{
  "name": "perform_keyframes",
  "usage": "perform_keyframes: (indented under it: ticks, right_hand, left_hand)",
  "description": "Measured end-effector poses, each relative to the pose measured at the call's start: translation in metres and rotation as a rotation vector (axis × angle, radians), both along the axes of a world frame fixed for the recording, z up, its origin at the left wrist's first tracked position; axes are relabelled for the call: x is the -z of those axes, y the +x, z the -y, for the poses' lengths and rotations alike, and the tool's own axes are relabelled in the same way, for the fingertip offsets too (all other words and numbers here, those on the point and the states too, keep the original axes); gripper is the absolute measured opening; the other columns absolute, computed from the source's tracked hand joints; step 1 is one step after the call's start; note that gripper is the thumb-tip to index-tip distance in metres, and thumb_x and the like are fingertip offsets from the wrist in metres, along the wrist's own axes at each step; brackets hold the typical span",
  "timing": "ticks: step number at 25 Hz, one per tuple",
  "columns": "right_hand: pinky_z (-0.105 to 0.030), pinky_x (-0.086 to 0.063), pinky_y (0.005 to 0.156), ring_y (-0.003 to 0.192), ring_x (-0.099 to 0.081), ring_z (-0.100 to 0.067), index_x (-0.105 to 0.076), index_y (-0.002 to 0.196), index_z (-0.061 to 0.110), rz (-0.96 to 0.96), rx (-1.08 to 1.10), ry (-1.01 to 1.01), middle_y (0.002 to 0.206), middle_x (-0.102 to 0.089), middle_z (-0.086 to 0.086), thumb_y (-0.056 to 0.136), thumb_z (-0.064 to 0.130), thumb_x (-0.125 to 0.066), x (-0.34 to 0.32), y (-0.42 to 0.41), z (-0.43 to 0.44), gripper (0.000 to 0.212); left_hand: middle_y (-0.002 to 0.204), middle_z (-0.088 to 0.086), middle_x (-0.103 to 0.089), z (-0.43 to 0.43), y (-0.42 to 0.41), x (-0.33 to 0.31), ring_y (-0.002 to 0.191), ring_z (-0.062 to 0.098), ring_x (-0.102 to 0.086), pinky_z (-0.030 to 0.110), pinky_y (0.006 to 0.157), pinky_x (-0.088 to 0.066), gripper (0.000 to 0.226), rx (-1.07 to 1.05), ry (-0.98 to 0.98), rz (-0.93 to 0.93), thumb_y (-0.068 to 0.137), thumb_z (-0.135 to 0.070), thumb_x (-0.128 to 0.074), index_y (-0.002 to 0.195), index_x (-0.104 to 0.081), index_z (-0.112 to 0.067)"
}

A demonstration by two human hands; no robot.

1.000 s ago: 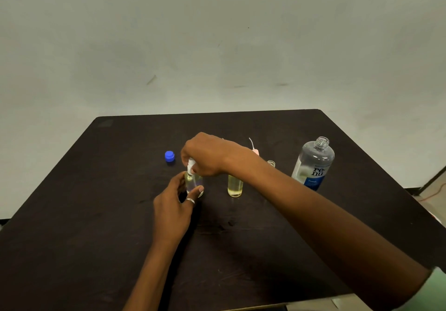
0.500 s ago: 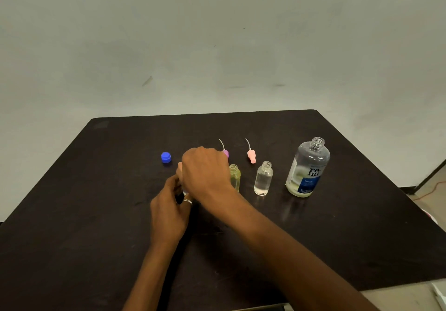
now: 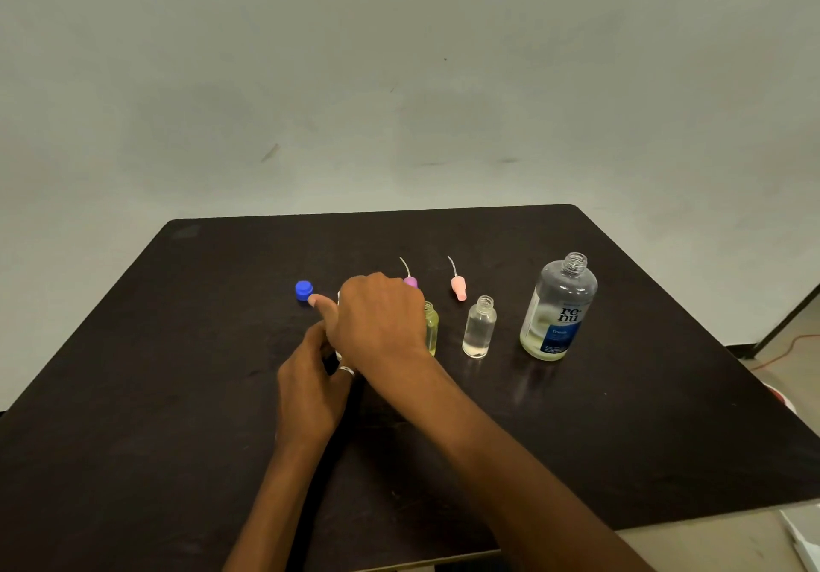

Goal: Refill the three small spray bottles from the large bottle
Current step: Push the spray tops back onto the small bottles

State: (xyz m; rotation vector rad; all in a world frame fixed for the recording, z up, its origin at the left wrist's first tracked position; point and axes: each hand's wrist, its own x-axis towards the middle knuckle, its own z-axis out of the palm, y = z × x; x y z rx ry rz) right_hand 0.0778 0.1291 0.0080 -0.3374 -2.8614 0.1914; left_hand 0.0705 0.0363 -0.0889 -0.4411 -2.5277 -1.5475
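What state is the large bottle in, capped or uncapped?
Uncapped, standing upright. The large bottle shows a bare threaded neck with nothing on it, and a blue cap lies on the table well apart from it.

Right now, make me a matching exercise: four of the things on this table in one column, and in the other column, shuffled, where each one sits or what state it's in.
Things
1. blue cap
2. pink spray top
3. clear small bottle
4. large bottle

Places or states
A. stands uncapped at the right end of the row, with a blue label
B. lies just behind the clear small bottle, thin tube pointing away
C. lies farthest left, apart from the bottles
D. stands uncapped between the yellowish bottle and the large bottle

Pairs: 1-C, 2-B, 3-D, 4-A
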Motion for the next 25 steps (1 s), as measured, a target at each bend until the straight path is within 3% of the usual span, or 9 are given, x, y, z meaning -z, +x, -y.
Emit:
perform_keyframes:
  ticks: [3, 6, 9, 12, 15, 19, 25]
  right_hand:
    - [-0.030, -0.035, 0.053, 0.051, -0.044, -0.016, -0.045, 0.057, 0.016, -0.128, 0.022, -0.089, 0.055, -0.045, -0.001, 0.092, 0.071, -0.030, -0.014, 0.013, -0.014, 0.066]
    - [-0.033, -0.041, 0.057, 0.057, -0.053, -0.021, -0.044, 0.057, 0.018, -0.200, 0.015, -0.135, 0.057, -0.049, 0.000, 0.093, 0.067, -0.032, -0.028, 0.017, -0.042, 0.062]
    - [-0.034, -0.051, 0.062, 0.061, -0.060, -0.018, -0.061, 0.067, 0.019, -0.144, -0.049, -0.179, 0.062, -0.061, 0.002, 0.094, 0.051, -0.049, -0.035, 0.009, -0.081, 0.044]
    - [-0.033, -0.054, 0.078, 0.081, -0.065, -0.015, -0.072, 0.090, 0.019, -0.014, -0.117, -0.161, 0.091, -0.072, 0.002, 0.093, 0.028, -0.057, -0.039, -0.008, -0.112, 0.019]
    - [-0.033, -0.052, 0.090, 0.099, -0.064, -0.016, -0.072, 0.108, 0.018, 0.135, -0.200, -0.108, 0.110, -0.071, 0.000, 0.092, 0.019, -0.060, -0.036, -0.030, -0.125, 0.020]
    - [-0.037, -0.049, 0.100, 0.113, -0.061, -0.023, -0.063, 0.127, 0.020, 0.314, -0.231, 0.038, 0.129, -0.063, -0.003, 0.091, 0.019, -0.064, -0.009, -0.068, -0.130, 0.036]
    - [-0.040, -0.053, 0.092, 0.107, -0.062, -0.029, -0.066, 0.123, 0.019, 0.455, -0.177, 0.092, 0.122, -0.064, -0.008, 0.090, 0.024, -0.065, 0.023, -0.100, -0.130, 0.034]
  left_hand:
    - [0.129, -0.008, -0.063, 0.000, 0.000, 0.001, 0.121, 0.013, -0.059, 0.030, 0.101, -0.048, 0.071, 0.020, 0.001, 0.076, 0.082, -0.018, -0.080, 0.143, -0.044, -0.019]
    - [0.158, -0.001, -0.037, 0.003, 0.008, -0.001, 0.143, 0.016, -0.037, 0.036, 0.115, -0.035, 0.103, -0.029, 0.039, 0.183, 0.077, -0.039, -0.083, 0.156, -0.019, -0.021]
    - [0.155, 0.005, -0.035, 0.005, 0.039, -0.002, 0.143, 0.021, -0.035, 0.041, 0.112, -0.040, 0.092, -0.135, -0.038, -0.030, 0.081, -0.038, -0.078, 0.152, -0.023, -0.018]
    - [0.143, 0.009, -0.047, -0.011, 0.066, -0.003, 0.134, 0.021, -0.046, 0.034, 0.105, -0.044, 0.071, -0.027, -0.111, -0.318, 0.085, -0.035, -0.073, 0.143, -0.039, -0.013]
    - [0.153, 0.001, -0.038, -0.042, 0.066, -0.009, 0.142, 0.013, -0.036, 0.030, 0.112, -0.036, 0.077, 0.125, -0.076, -0.162, 0.088, -0.041, -0.070, 0.150, -0.030, -0.020]
    - [0.163, -0.007, -0.021, -0.073, 0.043, -0.007, 0.149, 0.007, -0.019, 0.021, 0.113, -0.021, 0.092, 0.135, 0.055, 0.041, 0.087, -0.044, -0.071, 0.157, -0.014, -0.023]
    - [0.156, -0.010, -0.039, -0.081, 0.021, 0.011, 0.143, 0.006, -0.036, 0.034, 0.116, -0.036, 0.089, 0.139, 0.121, 0.150, 0.084, -0.046, -0.075, 0.154, -0.024, -0.026]
